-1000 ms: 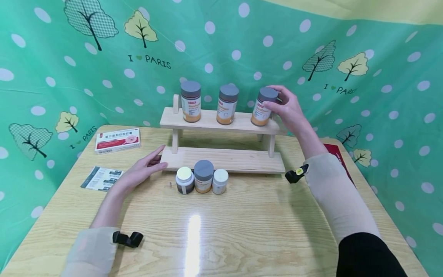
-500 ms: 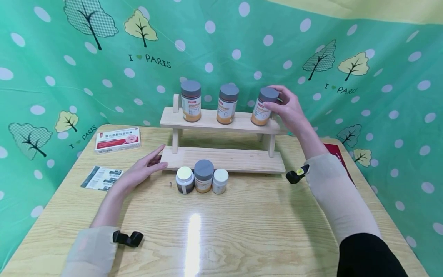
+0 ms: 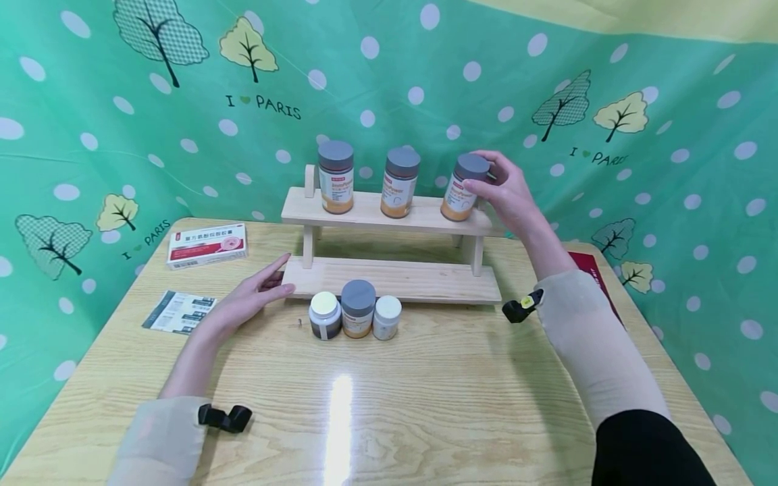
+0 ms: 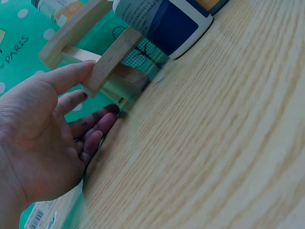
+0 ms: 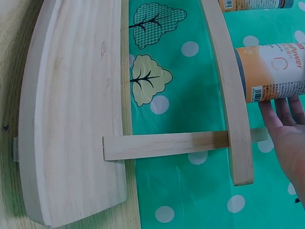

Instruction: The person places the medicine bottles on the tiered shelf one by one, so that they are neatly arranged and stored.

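Observation:
A two-tier wooden rack (image 3: 395, 280) stands on the table, with three grey-capped supplement bottles on its upper board. My right hand (image 3: 509, 192) grips the rightmost bottle (image 3: 460, 196), thumb across its front and fingers around the far side. In the right wrist view this bottle (image 5: 276, 71) sits at the upper board's edge. The left bottle (image 3: 336, 179) and middle bottle (image 3: 399, 183) stand apart from it. My left hand (image 3: 246, 300) holds the left end of the lower board; in the left wrist view the thumb (image 4: 76, 76) presses on its edge, the other fingers bent beyond it.
In front of the rack stand a dark bottle with a cream cap (image 3: 325, 314), a grey-capped bottle (image 3: 357, 310) and a small white bottle (image 3: 386, 318). At left lie a medicine box (image 3: 206, 247) and a blister pack (image 3: 178, 313). A red box (image 3: 592, 273) is partly behind the right arm.

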A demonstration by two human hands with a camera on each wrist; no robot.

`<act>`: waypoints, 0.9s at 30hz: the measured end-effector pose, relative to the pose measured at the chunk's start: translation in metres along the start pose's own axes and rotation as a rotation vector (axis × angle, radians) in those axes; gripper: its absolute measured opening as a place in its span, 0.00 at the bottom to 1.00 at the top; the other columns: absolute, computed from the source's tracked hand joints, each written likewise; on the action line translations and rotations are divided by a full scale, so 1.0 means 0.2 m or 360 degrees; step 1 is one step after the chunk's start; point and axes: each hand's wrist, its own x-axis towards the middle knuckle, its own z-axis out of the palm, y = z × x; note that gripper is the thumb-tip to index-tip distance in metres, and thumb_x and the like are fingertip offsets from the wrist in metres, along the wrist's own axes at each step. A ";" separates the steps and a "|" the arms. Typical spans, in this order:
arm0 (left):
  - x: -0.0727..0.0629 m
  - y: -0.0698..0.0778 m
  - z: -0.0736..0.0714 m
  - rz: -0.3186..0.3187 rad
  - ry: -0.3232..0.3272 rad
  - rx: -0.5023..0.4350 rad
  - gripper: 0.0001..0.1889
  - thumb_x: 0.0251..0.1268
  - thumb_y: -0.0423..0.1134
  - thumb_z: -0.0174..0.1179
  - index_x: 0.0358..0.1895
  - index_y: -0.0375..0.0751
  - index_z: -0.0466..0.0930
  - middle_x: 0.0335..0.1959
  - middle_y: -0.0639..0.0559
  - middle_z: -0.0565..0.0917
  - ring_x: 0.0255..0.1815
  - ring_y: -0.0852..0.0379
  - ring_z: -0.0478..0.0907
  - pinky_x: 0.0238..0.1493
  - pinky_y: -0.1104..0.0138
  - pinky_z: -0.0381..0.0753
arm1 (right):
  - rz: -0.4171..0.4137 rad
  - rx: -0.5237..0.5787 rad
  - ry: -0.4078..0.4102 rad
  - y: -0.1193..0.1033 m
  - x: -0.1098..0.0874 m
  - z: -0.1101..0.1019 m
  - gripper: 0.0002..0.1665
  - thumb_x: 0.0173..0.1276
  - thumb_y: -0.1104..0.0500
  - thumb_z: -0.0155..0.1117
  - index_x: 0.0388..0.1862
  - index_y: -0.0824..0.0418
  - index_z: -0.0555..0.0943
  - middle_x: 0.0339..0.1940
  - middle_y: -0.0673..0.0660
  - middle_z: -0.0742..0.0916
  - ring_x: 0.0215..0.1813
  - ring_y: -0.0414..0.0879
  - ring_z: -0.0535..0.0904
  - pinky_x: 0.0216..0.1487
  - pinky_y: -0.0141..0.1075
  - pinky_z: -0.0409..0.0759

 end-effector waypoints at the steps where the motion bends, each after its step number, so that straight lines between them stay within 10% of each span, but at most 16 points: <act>1: 0.00 0.00 0.00 0.0000 0.0000 -0.0002 0.44 0.75 0.60 0.57 0.84 0.68 0.40 0.84 0.33 0.51 0.84 0.32 0.48 0.79 0.31 0.47 | 0.0002 0.0007 0.0006 0.00 0.00 0.00 0.30 0.66 0.65 0.71 0.66 0.53 0.76 0.63 0.52 0.81 0.64 0.49 0.76 0.60 0.32 0.79; 27: 0.00 -0.01 0.00 0.0013 -0.0009 -0.0021 0.44 0.75 0.59 0.58 0.84 0.68 0.40 0.84 0.33 0.51 0.84 0.32 0.48 0.80 0.32 0.47 | 0.0014 -0.0004 0.0025 0.00 -0.01 0.01 0.31 0.67 0.65 0.71 0.67 0.52 0.76 0.64 0.52 0.79 0.66 0.49 0.74 0.63 0.32 0.78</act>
